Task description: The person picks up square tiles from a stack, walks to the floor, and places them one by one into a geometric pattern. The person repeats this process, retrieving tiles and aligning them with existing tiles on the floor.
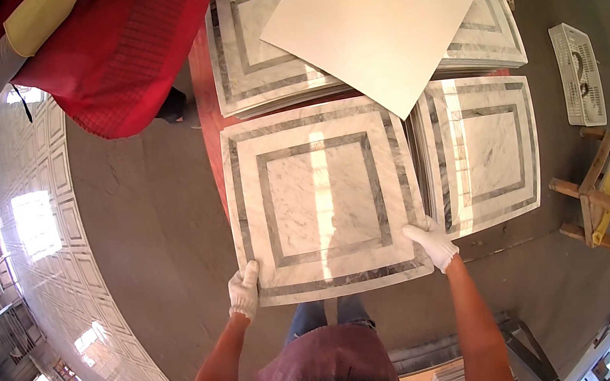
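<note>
My left hand (244, 291), in a white glove, grips the left edge of a polished marble tile (323, 203) near its front corner, thumb on top. At the opposite edge my right hand (432, 243), gloved alike, holds the tile the same way. The tile is white with two grey square bands and lies roughly level before my waist. Whether its far side rests on a stack beneath cannot be seen. A plain white square sheet (373, 17) lies turned cornerwise over the farther tiles, one corner pointing at the gap behind my right hand.
Stacks of similar tiles stand at the right (487, 160) and behind (261, 24). A person in a red apron (128, 50) stands far left, beside a long tiled surface (62, 255). On the right are a white plastic crate (579, 76) and a wooden stand (602, 181).
</note>
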{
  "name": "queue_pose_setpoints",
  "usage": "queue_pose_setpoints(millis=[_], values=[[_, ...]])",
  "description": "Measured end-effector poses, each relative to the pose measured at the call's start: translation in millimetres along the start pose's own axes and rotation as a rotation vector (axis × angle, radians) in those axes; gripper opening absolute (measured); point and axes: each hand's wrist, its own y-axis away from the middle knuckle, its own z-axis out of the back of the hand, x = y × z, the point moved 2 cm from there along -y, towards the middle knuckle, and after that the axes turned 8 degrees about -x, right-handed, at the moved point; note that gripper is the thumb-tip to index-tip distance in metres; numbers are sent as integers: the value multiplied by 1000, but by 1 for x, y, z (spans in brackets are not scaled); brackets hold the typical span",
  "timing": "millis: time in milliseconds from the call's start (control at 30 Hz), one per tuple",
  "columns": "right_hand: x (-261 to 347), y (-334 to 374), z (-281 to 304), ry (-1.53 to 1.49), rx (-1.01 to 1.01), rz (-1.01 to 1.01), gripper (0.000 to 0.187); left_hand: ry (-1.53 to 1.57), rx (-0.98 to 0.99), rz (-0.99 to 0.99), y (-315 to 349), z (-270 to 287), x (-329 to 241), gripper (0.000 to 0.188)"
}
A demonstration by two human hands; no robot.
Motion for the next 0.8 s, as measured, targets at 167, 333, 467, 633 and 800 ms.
queue_pose_setpoints(millis=[167, 333, 467, 633, 800], values=[[56, 44, -4, 73, -34, 12, 31, -50, 60, 85, 25, 27, -35, 50], [110, 117, 3, 77, 37, -207, 44, -65, 234, 206, 82, 76, -124, 54], [148, 146, 6, -248, 232, -282, 42, -340, 395, 307, 95, 111, -181, 48], [191, 137, 12, -325, 199, -392, 46, -226, 439, 326, 85, 118, -238, 37], [219, 117, 13, -697, 304, -243, 48, -765, -128, -820, 116, 102, -324, 39]])
